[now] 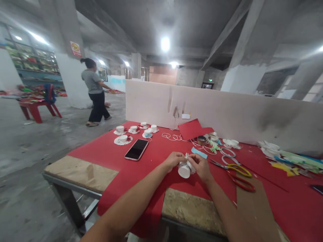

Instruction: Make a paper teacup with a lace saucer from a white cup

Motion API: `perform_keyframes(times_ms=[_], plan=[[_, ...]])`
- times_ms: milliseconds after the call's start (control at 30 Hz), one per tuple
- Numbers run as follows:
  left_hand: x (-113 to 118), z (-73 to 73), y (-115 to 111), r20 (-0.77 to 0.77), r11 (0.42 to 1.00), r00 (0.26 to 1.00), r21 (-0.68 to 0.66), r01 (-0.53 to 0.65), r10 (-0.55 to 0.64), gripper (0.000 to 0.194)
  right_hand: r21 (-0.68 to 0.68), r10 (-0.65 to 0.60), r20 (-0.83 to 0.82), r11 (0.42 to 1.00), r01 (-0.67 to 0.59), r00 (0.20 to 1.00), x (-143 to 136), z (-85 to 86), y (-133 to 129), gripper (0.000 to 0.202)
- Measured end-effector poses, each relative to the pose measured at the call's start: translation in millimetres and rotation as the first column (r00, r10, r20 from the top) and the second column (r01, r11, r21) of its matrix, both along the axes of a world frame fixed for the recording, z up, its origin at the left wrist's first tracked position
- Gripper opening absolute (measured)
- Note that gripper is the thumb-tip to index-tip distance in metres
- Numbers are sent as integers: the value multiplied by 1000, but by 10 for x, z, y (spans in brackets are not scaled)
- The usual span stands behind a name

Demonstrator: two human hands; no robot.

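Note:
My left hand (176,160) and my right hand (201,165) meet over the red-covered table, fingertips pinched together. Between them is a small white hat (184,170) with a round flat crown turned toward me and a lacy brim. The fingers of both hands close on the brim's far edge, where a bit of white material pokes up. My fingers partly cover the hat, so the exact grip is hidden. A light blue paper strip (199,153) lies just beyond my right hand. Several similar small white hats (122,138) stand on the table to the left.
A phone (136,149) lies left of my hands. To the right are yellow-handled scissors (239,169), a red handle (241,182), a tape roll (201,140) and paper scraps (290,164). A pale upright board (227,111) closes the table's back. One person (93,87) walks at left.

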State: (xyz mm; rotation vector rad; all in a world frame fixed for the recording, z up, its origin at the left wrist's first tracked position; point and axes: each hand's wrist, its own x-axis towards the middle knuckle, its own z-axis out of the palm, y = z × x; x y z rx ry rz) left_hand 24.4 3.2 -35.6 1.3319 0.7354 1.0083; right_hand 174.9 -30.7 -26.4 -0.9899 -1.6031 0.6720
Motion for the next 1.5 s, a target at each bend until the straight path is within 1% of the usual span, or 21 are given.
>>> perform_keyframes(times_ms=[67,167,267,333,467,533,667,833,967,1067,1233,1400,1500], plan=[[-2,-4,6,10,1000,1000,-27,3,-3,18,91,-24,78,996,17,997,5,24,-27,22],[-22,-10,30,24,997,1000,-81,-5,7,17,217,-36,182,976,-5,983,6,60,-80,17],[-58,6,46,41,994,999,-107,0,5,16,281,-29,245,959,-42,969,-3,86,-130,17],[-79,36,35,36,994,999,-107,23,-19,16,288,-26,251,956,-49,968,-8,97,-148,18],[-90,120,-36,-7,998,999,-48,50,-51,20,223,4,147,974,-38,989,0,106,-124,22],[-88,146,-69,-45,998,997,4,58,-58,24,167,45,100,984,-62,994,12,105,-96,24],[-89,147,-90,-83,994,993,53,90,-86,26,85,115,99,989,-123,988,47,102,-57,25],[-98,136,-80,-90,994,992,47,97,-92,23,59,146,105,987,-152,984,86,119,-42,24],[-99,155,-100,-76,991,990,48,124,-120,25,-51,223,71,974,-219,972,97,145,-58,29],[-101,171,-118,-72,988,987,35,149,-147,28,-109,247,30,964,-242,969,110,168,-80,32],[-98,169,-121,-29,991,991,26,132,-131,31,-124,278,-70,951,-285,958,139,169,-78,26],[-82,153,-111,-39,992,991,7,126,-126,34,-166,288,-72,941,-296,955,124,146,-63,23],[-74,144,-109,1,992,992,-6,127,-127,35,-168,285,-48,942,-289,957,120,150,-69,24]])
